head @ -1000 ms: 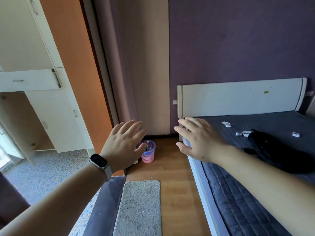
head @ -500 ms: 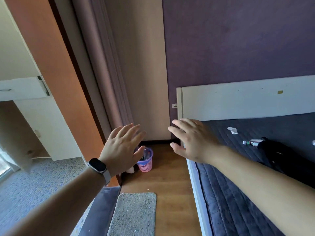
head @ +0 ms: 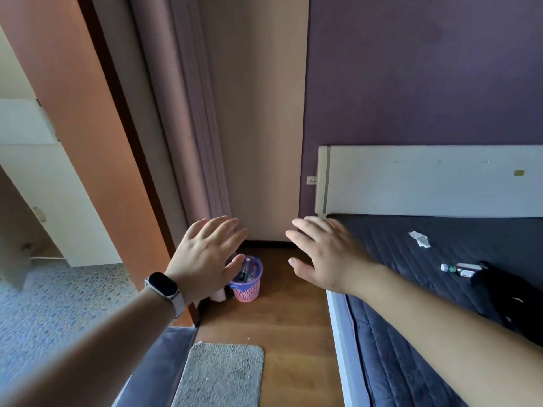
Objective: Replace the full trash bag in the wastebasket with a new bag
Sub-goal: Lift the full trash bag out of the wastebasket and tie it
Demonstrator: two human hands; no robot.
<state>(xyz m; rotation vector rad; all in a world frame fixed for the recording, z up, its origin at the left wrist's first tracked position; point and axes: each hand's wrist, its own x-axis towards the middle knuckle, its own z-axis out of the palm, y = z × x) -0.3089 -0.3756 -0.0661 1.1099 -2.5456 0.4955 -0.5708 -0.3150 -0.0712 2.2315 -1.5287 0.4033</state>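
Observation:
A small pink mesh wastebasket stands on the wooden floor in the corner, beside the curtain. A purple bag lines its rim, and bottles and other rubbish stick up inside. My left hand, a smartwatch on its wrist, is stretched out palm down with fingers spread; it overlaps the basket's left side in the view but is well short of it. My right hand is held out the same way, empty, over the bed's edge to the right of the basket.
The bed with a dark quilted cover and white headboard fills the right; on it lie a crumpled paper, a small bottle and a black garment. A grey mat lies on the floor. A doorway and pebbled floor lie left.
The view has moved forward and turned right, so the wastebasket and headboard look nearer. Both hands stay outstretched and empty.

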